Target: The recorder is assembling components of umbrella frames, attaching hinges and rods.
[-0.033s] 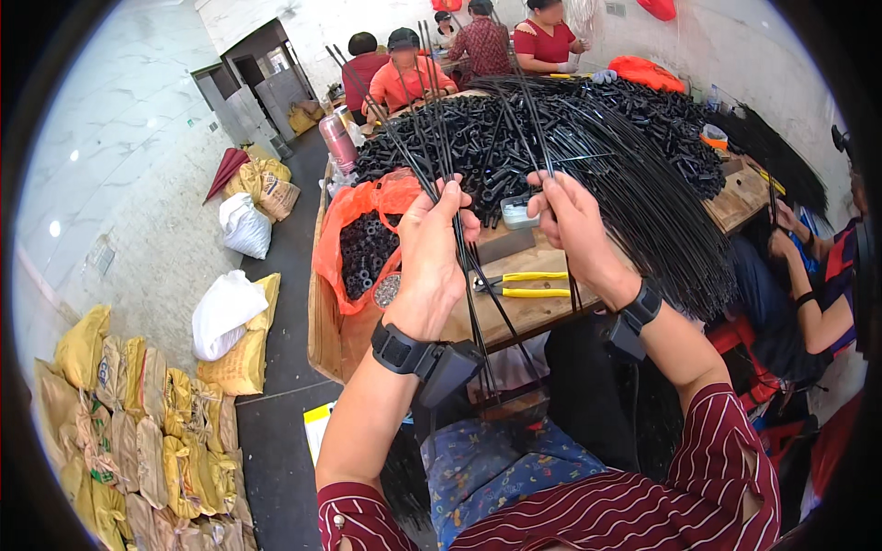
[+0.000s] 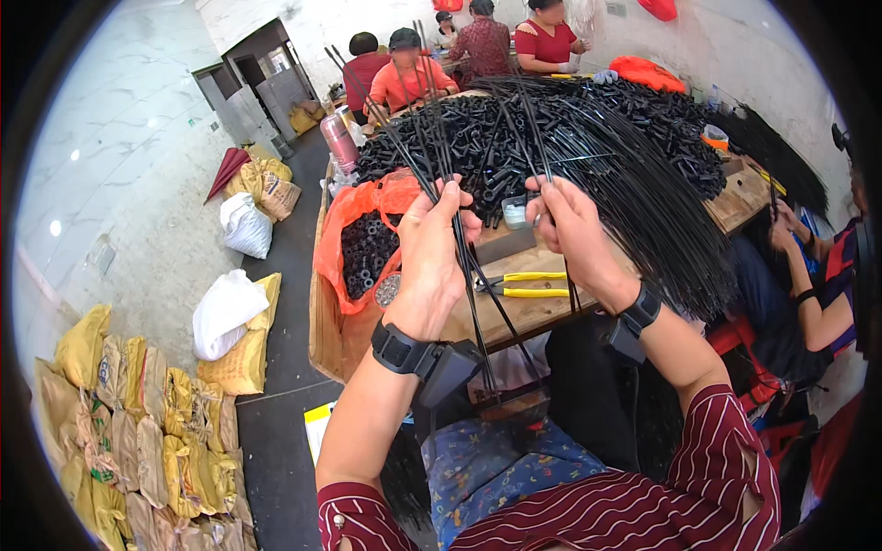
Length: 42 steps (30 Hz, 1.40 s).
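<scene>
My left hand point(image 2: 434, 253) is closed around several thin black rods point(image 2: 472, 317), which fan out above the fist and hang down past the table edge. My right hand point(image 2: 585, 241), just to the right, pinches a few similar black rods point(image 2: 543, 154) between thumb and fingers. Both hands are raised over the near edge of the wooden table point(image 2: 322, 321). Between them on the tabletop lie yellow-handled pliers point(image 2: 537, 293), a grey block point(image 2: 507, 245) and a small pale container point(image 2: 515, 213).
A heap of short black tubular parts point(image 2: 487, 124) covers the far table, with a long bundle of black rods point(image 2: 648, 225) at right. An orange-red bag point(image 2: 329, 246) of black rings stands left. Sacks point(image 2: 138, 413) line the left wall. A co-worker's arm point(image 2: 813, 317) is at right.
The rods in my right hand have shifted slightly, along with its fingers. My left hand looks unchanged.
</scene>
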Available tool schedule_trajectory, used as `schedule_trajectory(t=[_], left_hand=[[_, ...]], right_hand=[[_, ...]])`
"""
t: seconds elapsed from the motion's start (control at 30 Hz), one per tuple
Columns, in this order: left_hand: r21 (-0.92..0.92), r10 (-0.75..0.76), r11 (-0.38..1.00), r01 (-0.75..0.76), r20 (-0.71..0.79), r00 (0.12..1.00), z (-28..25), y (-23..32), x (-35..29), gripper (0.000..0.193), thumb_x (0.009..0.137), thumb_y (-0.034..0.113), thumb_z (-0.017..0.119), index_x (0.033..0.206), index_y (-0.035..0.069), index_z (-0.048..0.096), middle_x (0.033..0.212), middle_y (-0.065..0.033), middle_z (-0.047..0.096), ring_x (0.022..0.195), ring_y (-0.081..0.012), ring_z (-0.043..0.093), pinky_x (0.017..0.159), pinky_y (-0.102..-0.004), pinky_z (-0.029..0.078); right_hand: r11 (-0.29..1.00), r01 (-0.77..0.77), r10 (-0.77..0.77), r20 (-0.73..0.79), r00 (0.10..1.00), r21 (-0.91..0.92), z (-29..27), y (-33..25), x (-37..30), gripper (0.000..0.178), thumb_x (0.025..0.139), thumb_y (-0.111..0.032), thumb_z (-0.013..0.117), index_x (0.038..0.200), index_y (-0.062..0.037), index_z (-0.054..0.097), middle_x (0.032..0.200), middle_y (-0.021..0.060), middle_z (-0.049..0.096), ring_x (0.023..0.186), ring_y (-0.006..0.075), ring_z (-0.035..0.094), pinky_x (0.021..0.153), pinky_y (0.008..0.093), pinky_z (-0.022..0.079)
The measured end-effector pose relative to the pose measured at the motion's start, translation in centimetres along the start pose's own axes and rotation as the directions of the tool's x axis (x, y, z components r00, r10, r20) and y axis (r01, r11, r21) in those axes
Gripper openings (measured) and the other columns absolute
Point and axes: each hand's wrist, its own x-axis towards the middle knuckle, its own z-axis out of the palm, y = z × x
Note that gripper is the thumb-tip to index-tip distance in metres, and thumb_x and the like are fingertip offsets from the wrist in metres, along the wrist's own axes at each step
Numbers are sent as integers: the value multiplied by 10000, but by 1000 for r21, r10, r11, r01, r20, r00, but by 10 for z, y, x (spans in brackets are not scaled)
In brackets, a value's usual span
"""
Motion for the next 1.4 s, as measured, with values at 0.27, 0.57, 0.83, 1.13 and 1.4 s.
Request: schedule_trajectory(t=[0.27,0.57,0.83,1.13,1.4], left_hand=[[-81,42,996,-37,52,998,-13,-3,2,206,975,203,529,1104,44,544,783,-14,567,521,-67,453,439,-214,342],[-92,32,995,-30,18,999,-11,-8,5,189,958,224,564,1043,56,558,750,-4,557,475,-52,411,412,-214,283],[20,66,998,-64,-78,995,7,-4,-6,194,845,128,710,957,67,564,640,55,494,396,-26,334,366,-201,227],[87,66,994,-60,-72,995,-1,-9,1,95,832,63,656,903,66,594,630,34,518,443,-46,406,373,-207,266],[44,3,999,-4,35,999,-22,17,-7,181,898,70,528,1052,-8,583,823,-53,619,694,-135,598,637,-289,498]], right_hand=[[995,-83,78,84,993,54,23,10,-24,243,1003,-231,444,1097,-37,557,753,-12,542,483,8,346,407,178,253],[983,-151,135,147,980,106,29,15,-31,250,1007,-232,439,1121,-48,565,757,-17,543,488,8,351,418,176,261],[971,-217,194,207,959,99,37,14,-39,261,1010,-245,425,1128,-53,557,778,-13,555,499,8,363,410,174,244],[992,-126,123,160,979,13,17,27,-18,290,1008,-252,390,1120,-27,536,895,67,642,634,96,563,503,247,479],[927,83,-24,163,986,-365,-53,9,108,291,1004,-263,385,1144,-66,547,1013,36,657,609,40,511,492,172,407]])
